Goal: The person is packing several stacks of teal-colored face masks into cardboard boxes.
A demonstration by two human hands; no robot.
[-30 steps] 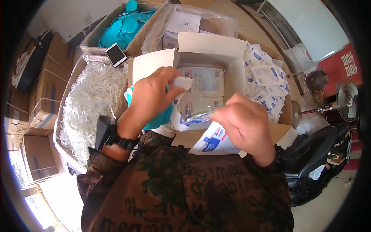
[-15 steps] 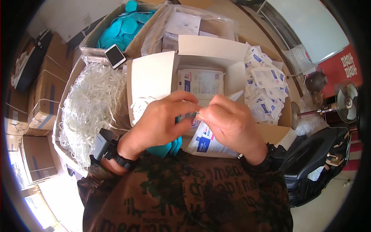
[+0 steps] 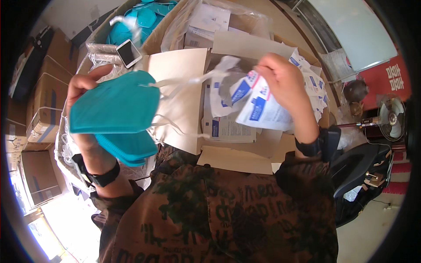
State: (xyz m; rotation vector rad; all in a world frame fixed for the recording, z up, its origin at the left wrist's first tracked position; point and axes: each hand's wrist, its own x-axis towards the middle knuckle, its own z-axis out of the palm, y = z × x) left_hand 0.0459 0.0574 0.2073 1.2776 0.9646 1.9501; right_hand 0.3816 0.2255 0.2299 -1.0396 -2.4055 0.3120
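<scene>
To the left, my left hand is closed around the edge of a small stack of teal face masks. White elastic straps trail from the masks toward the right, blurred by motion. Over the open white carton, my right hand pinches a white and blue plastic packet by its upper edge. A second, crumpled packet hangs beside it, and I cannot tell whether the fingers hold it too. Below them, flat printed packets lie inside the carton.
A phone rests at the corner of a box of teal masks. White straps heap in a bin at left. Small packets fill a box at right. Brown cartons stand far left; a fan is far right.
My hands have parted from the middle. The left has moved left and lifted the teal masks; the right has moved up and right with the packet. The carton's near flap now shows.
</scene>
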